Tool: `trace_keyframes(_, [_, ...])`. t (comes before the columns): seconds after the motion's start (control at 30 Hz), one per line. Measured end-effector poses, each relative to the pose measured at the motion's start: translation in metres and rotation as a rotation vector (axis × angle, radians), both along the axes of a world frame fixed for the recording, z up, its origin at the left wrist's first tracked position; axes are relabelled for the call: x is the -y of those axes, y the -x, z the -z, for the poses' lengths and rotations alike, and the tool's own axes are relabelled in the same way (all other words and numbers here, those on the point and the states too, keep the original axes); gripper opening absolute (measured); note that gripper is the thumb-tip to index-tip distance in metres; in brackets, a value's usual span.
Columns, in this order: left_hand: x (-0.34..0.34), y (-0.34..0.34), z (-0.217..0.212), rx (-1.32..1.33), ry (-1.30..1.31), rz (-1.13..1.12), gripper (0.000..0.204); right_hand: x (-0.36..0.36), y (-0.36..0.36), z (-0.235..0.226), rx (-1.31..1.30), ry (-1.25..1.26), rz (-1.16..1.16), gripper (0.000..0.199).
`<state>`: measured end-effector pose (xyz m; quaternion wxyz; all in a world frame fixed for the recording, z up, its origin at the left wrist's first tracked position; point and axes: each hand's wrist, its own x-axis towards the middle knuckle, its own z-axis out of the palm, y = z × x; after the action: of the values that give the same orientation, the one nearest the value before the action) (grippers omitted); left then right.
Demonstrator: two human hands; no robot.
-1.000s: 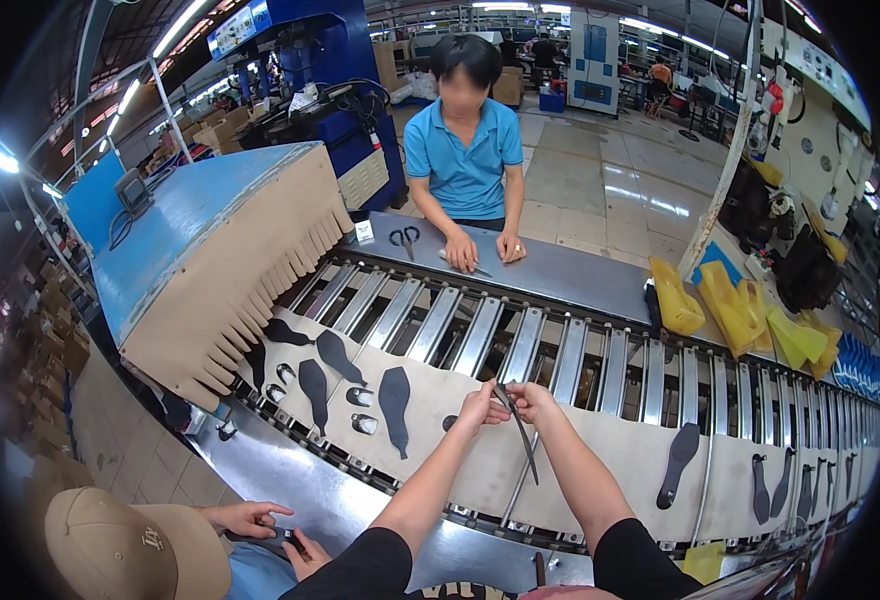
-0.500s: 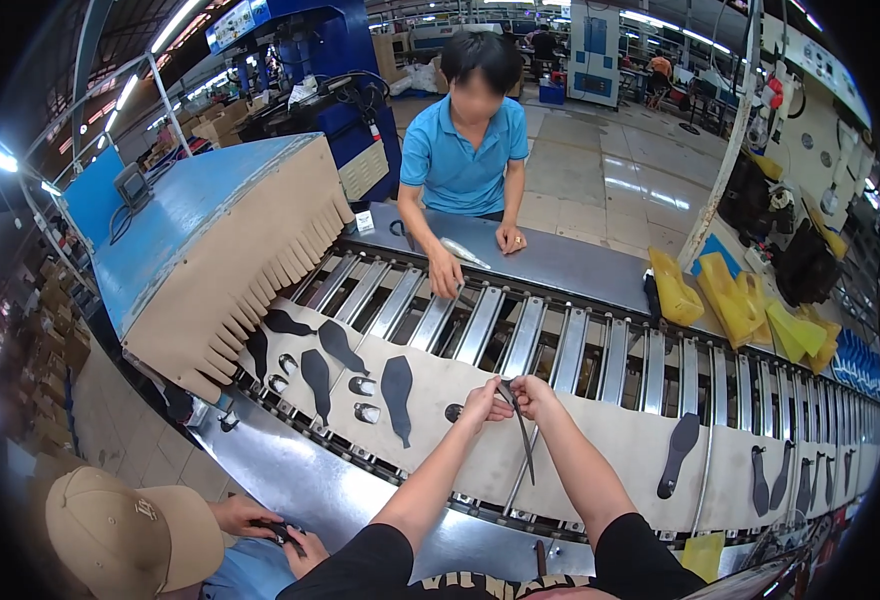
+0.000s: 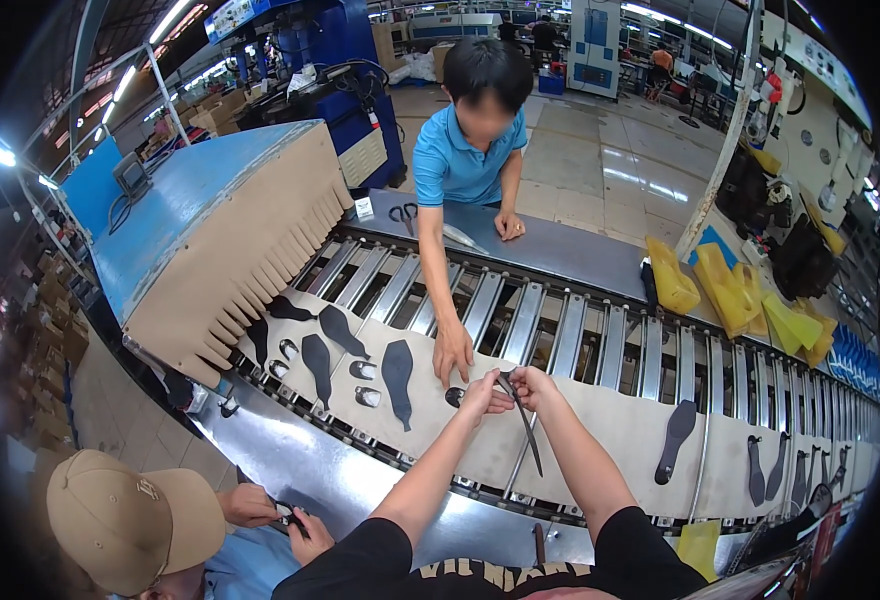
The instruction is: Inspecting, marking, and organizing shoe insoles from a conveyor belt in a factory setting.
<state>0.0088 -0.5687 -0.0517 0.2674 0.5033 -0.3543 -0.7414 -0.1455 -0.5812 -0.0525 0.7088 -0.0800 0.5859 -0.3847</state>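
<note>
Both hands, left (image 3: 484, 393) & right (image 3: 532, 385), pinched a dark strip (image 3: 525, 430) over the conveyor (image 3: 620, 440); co-worker's hand (image 3: 452, 352) just beside.

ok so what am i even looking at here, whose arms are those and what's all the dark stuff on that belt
The picture comes from a wide fisheye camera worn on a person's head, looking down, so straight edges bend near the rim. The two forearms rising from the bottom edge are that person's own. Their left hand and right hand meet over a conveyor of metal rollers and together hold a thin dark strip that hangs down from the fingers.

On the pale belt sheets lie flat dark cut pieces, some shaped like shoe soles, plus a few small curved ones. A blue machine with a tan fringed flap sits over the belt on the left.

Across the belt, a co-worker in a blue shirt reaches down to it with one hand. At lower left, another person in a tan cap works with something small.
</note>
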Motion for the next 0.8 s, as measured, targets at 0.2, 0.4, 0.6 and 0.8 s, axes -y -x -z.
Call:
trace_keyframes(0.2, [-0.006, -0.004, 0.000, -0.003, 0.002, -0.012, 0.051, -0.004, 0.000, 0.003, 0.051, 0.016, -0.061, 0.014])
trace_keyframes(0.4, [-0.019, -0.013, -0.002, -0.035, -0.007, 0.002, 0.055, -0.013, -0.008, 0.005, 0.050, 0.040, -0.091, 0.014])
trace_keyframes(0.6, [-0.044, -0.011, -0.018, -0.068, 0.042, 0.004, 0.059, -0.049, -0.012, -0.026, -0.055, 0.132, -0.021, 0.013])
trace_keyframes(0.8, [-0.085, -0.011, -0.041, -0.169, 0.147, 0.045, 0.052, -0.099, -0.016, -0.078, -0.278, 0.471, -0.029, 0.014])
